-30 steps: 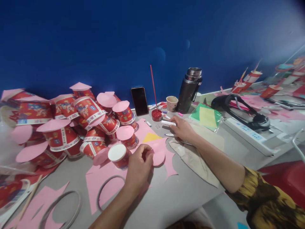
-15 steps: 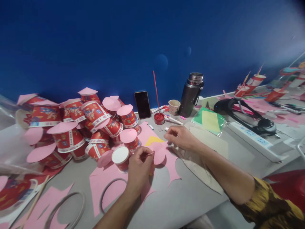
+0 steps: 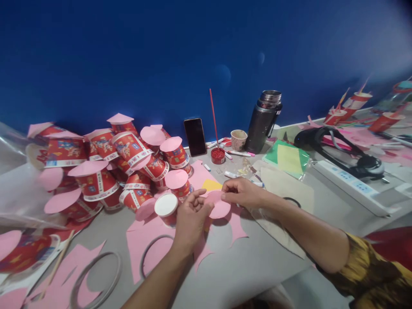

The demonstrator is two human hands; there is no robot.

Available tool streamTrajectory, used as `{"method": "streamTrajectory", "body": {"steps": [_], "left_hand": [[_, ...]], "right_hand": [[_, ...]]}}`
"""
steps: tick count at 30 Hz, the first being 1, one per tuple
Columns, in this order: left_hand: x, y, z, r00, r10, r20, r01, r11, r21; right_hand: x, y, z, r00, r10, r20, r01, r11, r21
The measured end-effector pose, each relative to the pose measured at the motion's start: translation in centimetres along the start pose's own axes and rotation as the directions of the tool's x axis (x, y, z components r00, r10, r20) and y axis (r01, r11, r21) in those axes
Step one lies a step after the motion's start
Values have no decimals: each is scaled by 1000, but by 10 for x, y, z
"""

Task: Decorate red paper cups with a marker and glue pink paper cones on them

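A round pink paper disc (image 3: pixel 219 208) is held up between both hands, just above the table. My left hand (image 3: pixel 193 216) pinches its left edge between thumb and fingers. On the disc's upper right edge, the fingertips of my right hand (image 3: pixel 243 193) close in a pinch. Close to my left hand stands an upturned red paper cup (image 3: pixel 166 208) with its white base on top. Pink paper offcuts (image 3: pixel 236 225) and a yellow piece of paper (image 3: pixel 212 185) lie beneath and behind the disc.
Piled at the left are several red cups with pink paper tops (image 3: pixel 93 182). At the back stand a phone (image 3: pixel 195 137), a red pot with a stick (image 3: pixel 218 155), a small cup (image 3: pixel 238 139) and a steel flask (image 3: pixel 262 122). A power strip (image 3: pixel 350 184) and tape rings (image 3: pixel 96 279) lie around.
My right hand has moved down and left and now grips the pink disc's edge. Before, only my left hand held it. The view has shifted slightly.
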State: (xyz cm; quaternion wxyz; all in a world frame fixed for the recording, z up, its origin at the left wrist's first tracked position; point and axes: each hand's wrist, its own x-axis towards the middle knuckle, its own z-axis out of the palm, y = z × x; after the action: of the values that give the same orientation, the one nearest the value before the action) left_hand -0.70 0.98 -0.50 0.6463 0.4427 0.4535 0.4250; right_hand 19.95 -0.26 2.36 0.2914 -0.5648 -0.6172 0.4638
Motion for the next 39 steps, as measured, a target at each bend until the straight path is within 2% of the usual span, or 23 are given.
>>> {"method": "streamTrajectory", "body": {"steps": [5,17,29,39], "left_hand": [[1,1,-2,999,-26,46,26,1000,16],[-3,1,-4,997,-44,60,37,993,115],[-4,6,0,997,-72,22,67,985,156],[-2,0,-3,999,-48,20,44,987,158]], "right_hand": [[-3,-7,-3,999,10,46,-9,999,-32],[-5,-9,-4,993,-14,118,24,997,-80],[-6,-12,-7,982,-32,185,60,987,-150],[-7,-11,-7,979,-31,204,63,987,-150]]}}
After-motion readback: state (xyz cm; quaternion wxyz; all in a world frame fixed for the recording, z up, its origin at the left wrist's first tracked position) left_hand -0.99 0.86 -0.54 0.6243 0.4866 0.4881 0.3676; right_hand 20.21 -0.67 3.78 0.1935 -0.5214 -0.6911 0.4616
